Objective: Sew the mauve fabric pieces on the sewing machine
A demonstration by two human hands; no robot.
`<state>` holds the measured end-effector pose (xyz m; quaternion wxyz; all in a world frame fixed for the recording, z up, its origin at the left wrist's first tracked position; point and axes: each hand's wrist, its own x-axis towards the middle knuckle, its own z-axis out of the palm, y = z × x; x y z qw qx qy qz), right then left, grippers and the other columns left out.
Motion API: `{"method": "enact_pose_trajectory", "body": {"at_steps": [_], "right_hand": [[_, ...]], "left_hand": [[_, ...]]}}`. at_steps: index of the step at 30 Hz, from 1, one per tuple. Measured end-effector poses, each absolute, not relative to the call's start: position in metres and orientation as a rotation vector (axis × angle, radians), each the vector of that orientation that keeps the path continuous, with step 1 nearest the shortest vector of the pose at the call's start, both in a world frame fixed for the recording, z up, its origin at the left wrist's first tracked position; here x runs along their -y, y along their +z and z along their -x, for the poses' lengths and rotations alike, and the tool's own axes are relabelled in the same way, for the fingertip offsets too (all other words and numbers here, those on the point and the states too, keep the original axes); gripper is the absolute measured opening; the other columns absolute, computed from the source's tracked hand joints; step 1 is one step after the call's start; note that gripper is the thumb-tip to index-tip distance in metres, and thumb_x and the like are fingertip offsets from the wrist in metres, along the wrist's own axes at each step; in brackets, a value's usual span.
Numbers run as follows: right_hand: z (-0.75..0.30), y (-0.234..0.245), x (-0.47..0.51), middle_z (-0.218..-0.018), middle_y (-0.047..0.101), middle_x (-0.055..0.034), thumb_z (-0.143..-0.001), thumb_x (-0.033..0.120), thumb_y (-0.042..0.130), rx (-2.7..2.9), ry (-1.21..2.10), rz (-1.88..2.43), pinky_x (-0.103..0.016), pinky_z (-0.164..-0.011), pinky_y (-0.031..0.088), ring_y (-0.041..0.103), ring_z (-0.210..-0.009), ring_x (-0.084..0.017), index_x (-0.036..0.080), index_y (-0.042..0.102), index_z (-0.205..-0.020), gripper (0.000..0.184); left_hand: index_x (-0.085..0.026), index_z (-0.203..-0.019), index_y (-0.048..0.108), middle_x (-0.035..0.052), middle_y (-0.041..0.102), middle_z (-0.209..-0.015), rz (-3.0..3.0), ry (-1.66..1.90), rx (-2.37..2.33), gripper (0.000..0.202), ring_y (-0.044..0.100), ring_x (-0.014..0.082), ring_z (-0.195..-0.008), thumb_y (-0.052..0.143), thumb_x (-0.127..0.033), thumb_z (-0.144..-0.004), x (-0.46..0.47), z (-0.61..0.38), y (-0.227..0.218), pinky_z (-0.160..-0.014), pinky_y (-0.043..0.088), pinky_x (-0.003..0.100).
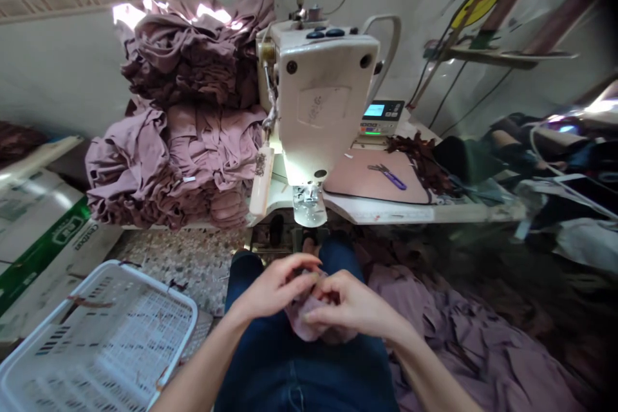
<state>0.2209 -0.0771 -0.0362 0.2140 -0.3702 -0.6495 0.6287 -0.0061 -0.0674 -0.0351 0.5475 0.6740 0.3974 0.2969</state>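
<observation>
Over my lap in dark blue jeans, both hands work a small piece of mauve fabric (309, 325). My left hand (275, 286) pinches its upper edge with curled fingers. My right hand (350, 306) grips the same piece from the right, thumb pressed on the cloth. Just beyond my knees stands a white sewing machine (321, 103) on a white table (386, 209), its presser foot lit from above. Neither hand touches the machine.
A tall stack of mauve cut pieces (188, 116) sits left of the machine. Purple snips (389, 175) lie on a mauve pad. A white plastic basket (103, 335) stands at lower left beside cardboard boxes (38, 225). More mauve fabric (463, 341) lies heaped at lower right.
</observation>
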Motion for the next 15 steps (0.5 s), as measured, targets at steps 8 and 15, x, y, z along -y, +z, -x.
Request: {"method": "enact_pose_trajectory", "body": {"at_steps": [8,15], "right_hand": [[-0.243,-0.041,0.08,-0.077,0.078,-0.004,-0.09,0.036,0.084,1.851,1.494,1.074,-0.024,-0.064,0.049,0.069,-0.072,-0.019,0.021,0.089,-0.082,0.018],[-0.232,-0.044,0.075,-0.069,0.072,-0.0034,-0.092,0.055,0.08,1.555,1.322,1.157,-0.027,-0.06,0.047,0.061,-0.064,-0.018,0.019,0.083,-0.075,0.04]], "left_hand": [[-0.013,-0.088,0.079,0.0051,0.072,-0.078,-1.488,0.525,-0.87,0.04,0.058,0.0148,-0.068,0.073,-0.051,-0.098,0.077,0.014,-0.054,-0.065,0.048,0.024],[-0.014,-0.107,0.083,0.0017,0.066,-0.072,-1.429,0.84,-1.034,0.036,0.054,0.0124,-0.061,0.078,-0.048,-0.096,0.07,0.011,-0.046,-0.057,0.042,0.021]]}}
